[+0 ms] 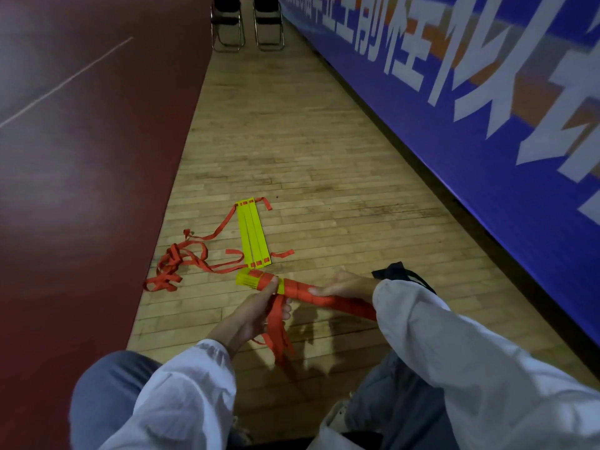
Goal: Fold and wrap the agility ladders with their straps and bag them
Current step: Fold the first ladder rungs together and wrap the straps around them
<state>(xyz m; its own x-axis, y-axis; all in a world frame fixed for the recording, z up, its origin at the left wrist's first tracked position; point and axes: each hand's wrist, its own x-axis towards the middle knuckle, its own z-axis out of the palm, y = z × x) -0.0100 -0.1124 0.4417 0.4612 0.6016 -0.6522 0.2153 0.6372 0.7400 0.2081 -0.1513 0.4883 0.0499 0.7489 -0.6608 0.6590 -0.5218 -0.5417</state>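
Observation:
A bundle of yellow ladder rungs (248, 278), wound with orange strap, is held above the wooden floor in front of me. My left hand (256, 311) grips the loose orange strap (281, 339) against the bundle, thumb on top. My right hand (347, 285) holds the wrapped orange part of the bundle. A second ladder (253, 233) lies flat on the floor beyond, yellow rungs side by side, its orange straps (177, 264) tangled to the left. A dark bag (394, 271) shows partly behind my right wrist.
A blue banner wall (454, 108) runs along the right. A dark red court surface (81, 157) borders the wood strip on the left. Two black folding chairs (246, 24) stand at the far end. My knees and white sleeves fill the bottom.

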